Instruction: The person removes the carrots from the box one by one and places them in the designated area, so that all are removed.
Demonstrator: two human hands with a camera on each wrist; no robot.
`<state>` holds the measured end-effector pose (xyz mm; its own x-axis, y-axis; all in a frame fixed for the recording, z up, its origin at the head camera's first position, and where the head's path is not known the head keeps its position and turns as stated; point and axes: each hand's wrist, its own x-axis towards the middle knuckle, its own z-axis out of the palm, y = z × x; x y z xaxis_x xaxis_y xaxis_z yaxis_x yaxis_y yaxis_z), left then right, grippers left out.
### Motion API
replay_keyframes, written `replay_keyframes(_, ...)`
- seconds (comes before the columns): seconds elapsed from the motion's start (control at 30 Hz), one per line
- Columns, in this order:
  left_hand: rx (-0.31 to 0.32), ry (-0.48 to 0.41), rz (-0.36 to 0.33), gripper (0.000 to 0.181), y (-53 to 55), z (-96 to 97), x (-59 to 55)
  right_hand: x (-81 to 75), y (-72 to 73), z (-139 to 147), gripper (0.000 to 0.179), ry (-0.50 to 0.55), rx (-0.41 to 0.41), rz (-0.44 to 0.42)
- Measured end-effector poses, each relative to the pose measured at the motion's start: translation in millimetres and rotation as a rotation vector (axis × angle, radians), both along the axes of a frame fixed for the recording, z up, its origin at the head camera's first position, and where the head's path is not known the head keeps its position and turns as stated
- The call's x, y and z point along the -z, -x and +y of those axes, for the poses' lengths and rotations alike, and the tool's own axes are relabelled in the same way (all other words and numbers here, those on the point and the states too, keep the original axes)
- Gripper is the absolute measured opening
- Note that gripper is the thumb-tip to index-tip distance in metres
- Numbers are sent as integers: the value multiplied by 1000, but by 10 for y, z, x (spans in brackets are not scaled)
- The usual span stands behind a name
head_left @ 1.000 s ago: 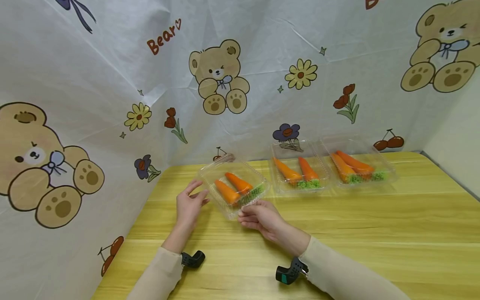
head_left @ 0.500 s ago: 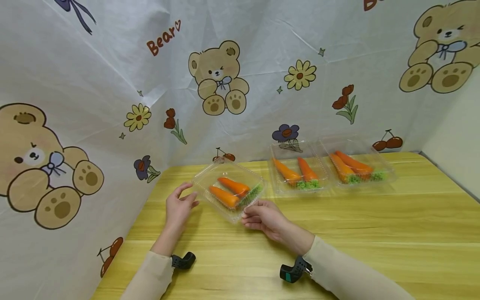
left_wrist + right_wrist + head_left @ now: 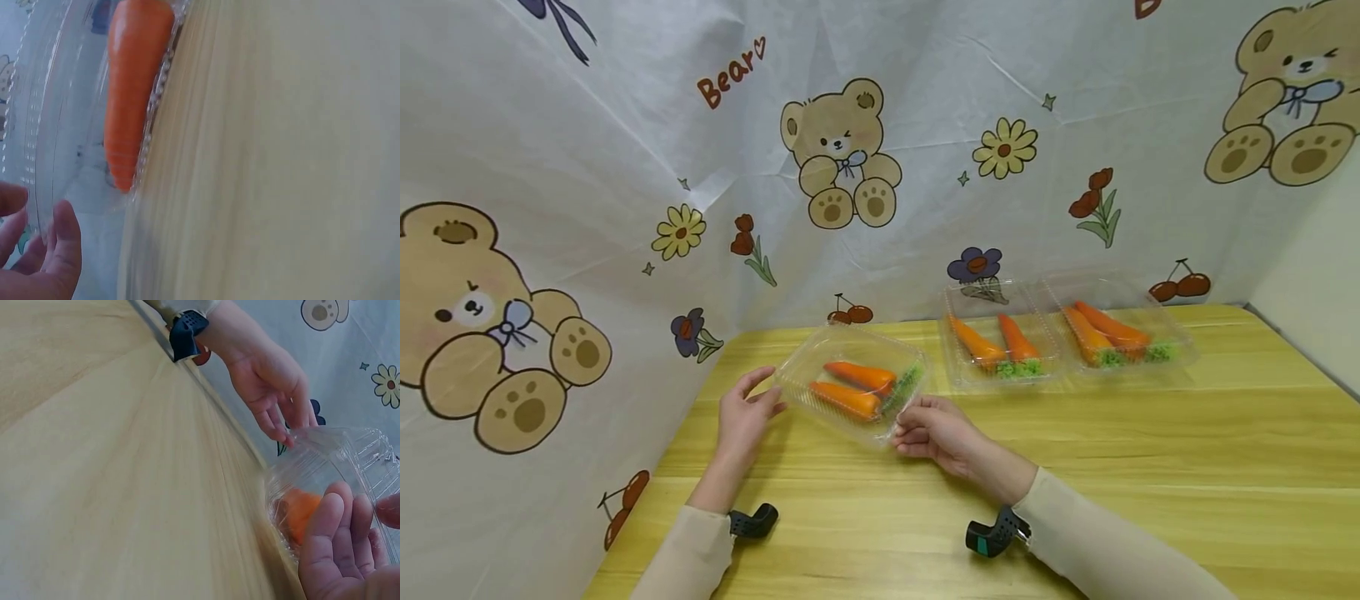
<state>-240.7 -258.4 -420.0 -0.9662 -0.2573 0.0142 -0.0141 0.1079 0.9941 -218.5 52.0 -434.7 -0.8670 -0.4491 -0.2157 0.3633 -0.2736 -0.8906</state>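
Observation:
A clear plastic clamshell container (image 3: pixel 850 340) holding two orange carrots (image 3: pixel 850 402) with green tops is held between both hands at the left of the table, turned at an angle. My right hand (image 3: pixel 936 435) pinches its near right corner, thumb on top. At the far left corner, my left hand (image 3: pixel 747 417) has its thumb and fingers about the edge. The left wrist view shows the clear wall (image 3: pixel 69 131) passing between them, beside one carrot (image 3: pixel 134 94). In the right wrist view, the right hand's fingers (image 3: pixel 344 550) partly cover the orange inside.
Two similar clear containers with carrots stand side by side at the back, one in the middle (image 3: pixel 1000 379) and one further right (image 3: pixel 1176 342). Behind the wooden table (image 3: pixel 1112 475) hangs a white bear-print cloth (image 3: pixel 910 83), which also lines the left side.
The held container has moved left and turned counterclockwise, its carrots now lying more sideways. My left hand has shifted left with it; the right hand moved slightly right. The other containers stayed put.

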Motion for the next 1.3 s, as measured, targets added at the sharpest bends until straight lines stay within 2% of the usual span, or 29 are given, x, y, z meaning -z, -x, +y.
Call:
replay_keyframes(0.17,65,-1,-5,42,-41,-85,13,15,30,37,9,-5,3,11)
replay_keyframes(0.3,118,5,20,44,-64,-156,43,18,56,64,10,-8,25,8)
replay_keyframes(0.5,155,24,51,45,-81,-251,82,7,86,91,12,2,32,9)
replay_keyframes(0.77,253,99,54,49,-104,-342,69,4,137,97,10,8,80,-19)
replay_keyframes(1.03,329,108,54,53,-132,-422,75,-17,154,67,7,0,118,-19)
replay_keyframes(1.3,344,76,36,56,-148,-480,82,-20,132,81,33,-39,104,14)
